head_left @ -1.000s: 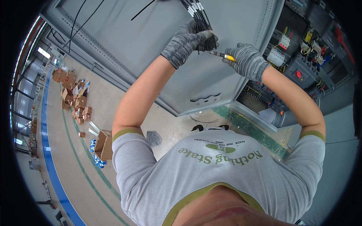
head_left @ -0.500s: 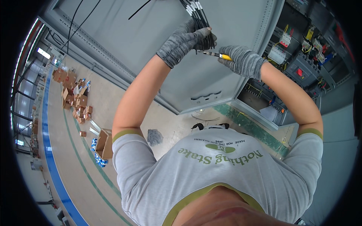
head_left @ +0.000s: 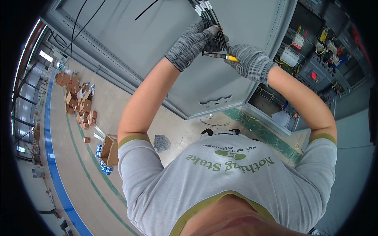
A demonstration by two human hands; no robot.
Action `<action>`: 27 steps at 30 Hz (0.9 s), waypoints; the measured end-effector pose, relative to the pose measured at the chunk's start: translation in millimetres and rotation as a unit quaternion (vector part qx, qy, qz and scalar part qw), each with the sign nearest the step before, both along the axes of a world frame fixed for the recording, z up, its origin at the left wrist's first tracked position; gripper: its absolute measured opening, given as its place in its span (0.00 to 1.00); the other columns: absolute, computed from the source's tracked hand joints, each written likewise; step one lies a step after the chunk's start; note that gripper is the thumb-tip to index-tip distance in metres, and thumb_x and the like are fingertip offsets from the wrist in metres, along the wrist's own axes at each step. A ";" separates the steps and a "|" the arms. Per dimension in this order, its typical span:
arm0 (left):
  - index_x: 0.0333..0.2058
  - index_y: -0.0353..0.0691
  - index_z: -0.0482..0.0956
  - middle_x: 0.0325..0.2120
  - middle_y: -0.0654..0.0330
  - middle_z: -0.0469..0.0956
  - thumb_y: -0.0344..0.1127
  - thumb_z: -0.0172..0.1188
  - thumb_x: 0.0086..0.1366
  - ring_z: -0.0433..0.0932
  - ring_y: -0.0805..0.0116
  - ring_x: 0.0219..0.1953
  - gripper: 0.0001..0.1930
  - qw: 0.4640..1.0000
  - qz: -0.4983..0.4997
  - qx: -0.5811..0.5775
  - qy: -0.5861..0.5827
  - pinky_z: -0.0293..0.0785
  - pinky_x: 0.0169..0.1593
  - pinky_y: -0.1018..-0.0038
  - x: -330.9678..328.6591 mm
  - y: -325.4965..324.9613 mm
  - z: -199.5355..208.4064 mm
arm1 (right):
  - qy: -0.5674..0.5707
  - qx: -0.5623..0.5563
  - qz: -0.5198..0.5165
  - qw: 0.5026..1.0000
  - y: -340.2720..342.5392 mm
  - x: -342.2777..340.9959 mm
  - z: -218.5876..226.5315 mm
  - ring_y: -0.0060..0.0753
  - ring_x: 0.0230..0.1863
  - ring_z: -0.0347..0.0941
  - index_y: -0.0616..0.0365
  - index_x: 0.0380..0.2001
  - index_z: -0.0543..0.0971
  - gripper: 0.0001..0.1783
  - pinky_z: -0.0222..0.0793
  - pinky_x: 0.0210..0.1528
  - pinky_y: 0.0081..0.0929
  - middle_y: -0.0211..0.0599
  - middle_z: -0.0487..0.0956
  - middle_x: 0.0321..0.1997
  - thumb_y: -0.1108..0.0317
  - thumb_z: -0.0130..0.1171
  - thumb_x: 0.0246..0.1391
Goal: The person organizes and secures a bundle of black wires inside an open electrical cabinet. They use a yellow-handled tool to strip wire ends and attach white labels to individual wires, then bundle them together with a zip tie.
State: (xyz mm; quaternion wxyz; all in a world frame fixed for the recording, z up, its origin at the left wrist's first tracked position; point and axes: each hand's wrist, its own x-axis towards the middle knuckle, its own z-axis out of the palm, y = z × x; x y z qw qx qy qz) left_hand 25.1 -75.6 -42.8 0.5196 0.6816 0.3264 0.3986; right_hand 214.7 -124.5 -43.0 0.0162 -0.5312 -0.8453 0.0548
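Two gloved hands work at one bundle of black cables (head_left: pixel 210 19) on the grey cabinet door (head_left: pixel 165 47). The left hand (head_left: pixel 195 41) is closed around the bundle; the right hand (head_left: pixel 252 63), just beside, pinches one yellow-handled tool (head_left: pixel 222 57) touching it. Below the door edge, the floor (head_left: pixel 130 106) lies open

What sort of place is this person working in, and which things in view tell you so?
Probably a factory or workshop hall where electrical cabinets are wired: a grey cabinet door with a black cable bundle, breakers and coloured wiring inside the cabinet, and cardboard boxes on the marked floor.
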 end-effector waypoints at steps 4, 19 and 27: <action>0.47 0.33 0.71 0.37 0.50 0.80 0.43 0.52 0.68 0.81 0.60 0.41 0.18 0.999 -0.017 -0.024 -0.032 0.80 0.46 0.69 -0.1 -3.9 2.2 | -0.010 0.021 -0.005 1.000 -0.6 1.5 -3.1 0.47 0.40 0.75 0.60 0.44 0.75 0.20 0.71 0.46 0.39 0.46 0.78 0.34 0.53 0.50 0.60; 0.46 0.32 0.71 0.38 0.49 0.80 0.42 0.50 0.69 0.81 0.58 0.42 0.17 0.997 -0.017 -0.048 -0.052 0.81 0.46 0.68 3.0 -6.1 3.5 | 0.010 0.018 0.001 1.000 0.7 -2.7 -6.0 0.45 0.35 0.77 0.60 0.38 0.77 0.22 0.73 0.42 0.40 0.44 0.80 0.30 0.50 0.49 0.60; 0.47 0.32 0.71 0.38 0.48 0.79 0.43 0.51 0.68 0.81 0.58 0.42 0.18 0.997 -0.008 -0.062 -0.043 0.81 0.46 0.67 0.9 -8.0 5.7 | 0.030 -0.009 0.035 0.999 14.7 -1.8 -17.6 0.48 0.33 0.77 0.60 0.37 0.77 0.24 0.73 0.39 0.39 0.47 0.79 0.28 0.46 0.51 0.58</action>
